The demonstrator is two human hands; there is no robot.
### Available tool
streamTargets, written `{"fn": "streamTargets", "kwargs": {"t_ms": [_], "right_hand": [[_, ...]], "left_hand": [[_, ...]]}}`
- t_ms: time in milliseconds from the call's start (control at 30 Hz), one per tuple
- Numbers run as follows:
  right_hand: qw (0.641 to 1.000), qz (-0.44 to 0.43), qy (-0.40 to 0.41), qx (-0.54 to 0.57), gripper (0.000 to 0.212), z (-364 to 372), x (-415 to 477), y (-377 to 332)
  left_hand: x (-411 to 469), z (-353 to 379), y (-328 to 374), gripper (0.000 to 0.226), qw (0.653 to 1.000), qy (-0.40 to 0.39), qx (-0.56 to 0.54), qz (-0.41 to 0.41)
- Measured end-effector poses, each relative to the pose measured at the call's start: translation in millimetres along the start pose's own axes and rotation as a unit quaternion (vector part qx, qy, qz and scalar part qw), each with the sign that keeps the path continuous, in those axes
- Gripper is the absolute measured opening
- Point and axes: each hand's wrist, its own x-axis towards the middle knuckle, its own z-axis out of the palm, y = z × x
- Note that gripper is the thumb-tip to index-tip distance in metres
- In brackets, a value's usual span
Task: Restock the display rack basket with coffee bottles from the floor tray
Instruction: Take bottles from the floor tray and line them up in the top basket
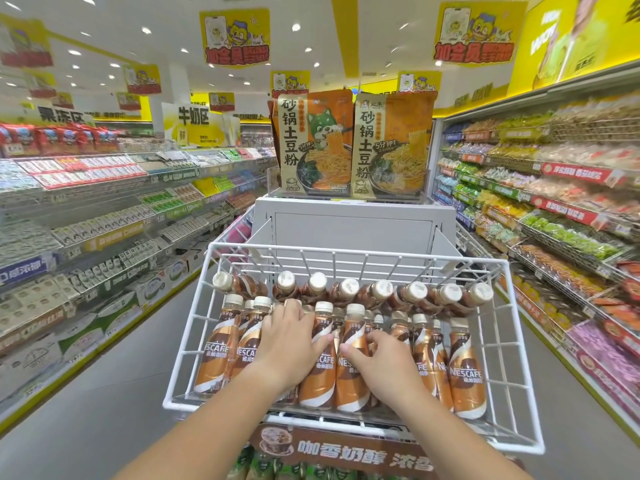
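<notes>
A white wire basket (187,341) on the display rack holds several brown Nescafe coffee bottles (465,372) with cream caps. A front row stands upright; a back row (377,292) lies tilted against the rear wire. My left hand (289,341) rests over the upright bottles left of centre, fingers spread across their shoulders and thumb against one bottle (320,358). My right hand (384,358) lies on the bottles just right of centre, fingers curled onto a bottle's (353,368) shoulder. Whether either hand actually grips a bottle is unclear. The floor tray is out of view.
Two noodle packs (349,143) stand on top of the rack's grey back panel (353,230). A brown coffee sign (346,452) runs under the basket. Stocked shelves line the aisle on the left (86,220) and right (554,209), with grey floor between.
</notes>
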Motion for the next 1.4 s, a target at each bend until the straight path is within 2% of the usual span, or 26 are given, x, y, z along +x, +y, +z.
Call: {"fn": "streamTargets", "kwargs": {"t_ms": [100,200,367,467,667,933,1200,1300,1400], "right_hand": [[1.0,-0.008,-0.011,-0.013,0.056,-0.2,-1.1,1.5],[0.995,-0.024,-0.019,-0.098,0.064,2.1,-6.5,4.5],[0.952,-0.096,0.002,-0.29,0.072,7.3,-34.7,6.9],[0.936,-0.098,-0.021,-0.338,0.08,8.5,-56.6,7.7],[0.915,-0.126,-0.01,-0.384,0.079,-0.4,-103.5,16.6],[0.902,-0.177,-0.008,-0.394,0.08,-9.2,-191.1,54.1],[0.903,-0.179,-0.089,-0.38,0.081,-0.3,-311.6,132.6],[0.903,-0.174,-0.12,-0.373,0.083,19.2,-349.2,161.4],[0.907,-0.171,-0.138,-0.361,0.083,50.7,-384.5,196.4]], "left_hand": [[-6.5,-3.7,-1.7,0.056,1.0,0.002,0.015,0.021],[-21.9,-6.8,-3.3,0.062,0.999,-0.01,0.024,0.046],[-53.1,-15.4,-3.8,0.076,0.995,-0.06,0.019,0.079],[-68.7,-22.0,-6.0,0.078,0.991,-0.086,0.023,0.095],[-106.5,-32.3,-17.9,0.081,0.987,-0.073,0.063,0.131],[-220.7,-42.3,3.3,0.083,0.987,-0.091,0.088,0.103],[-360.6,-6.2,56.9,0.086,0.982,-0.161,0.074,0.059],[-406.1,18.1,61.3,0.084,0.983,-0.171,0.054,0.043],[-451.0,54.5,57.8,0.092,0.981,-0.187,0.046,0.034]]}}
